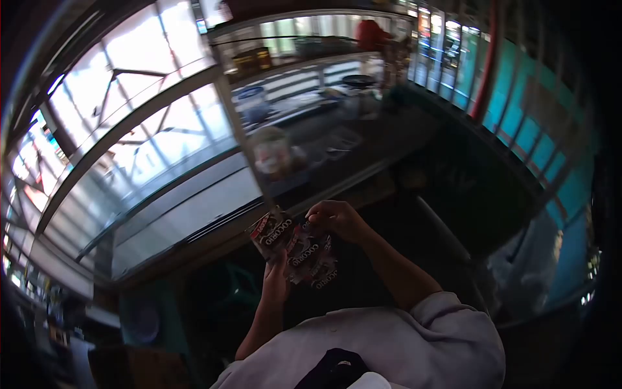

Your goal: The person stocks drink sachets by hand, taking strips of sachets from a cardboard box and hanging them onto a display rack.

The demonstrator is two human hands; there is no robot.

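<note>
In front of my chest I hold a strip of dark brown drink sachets (311, 255) printed "COCORIO". My left hand (276, 277) is wrapped round the folded part of the strip, where one sachet (272, 232) faces up with a red patch on it. Most of the left fingers are hidden behind the packets. With fingers bent in a pinch, my right hand (335, 219) grips the upper edge of the hanging sachets. Several packets dangle between the two hands, dim and partly crumpled.
Ahead is a glass-fronted display case (246, 129) with a metal frame. Inside it stand a clear tub with a blue rim (253, 104), a plastic bag of items (272, 152) and a clear tray (340, 142). A teal barred wall (518, 123) rises at the right.
</note>
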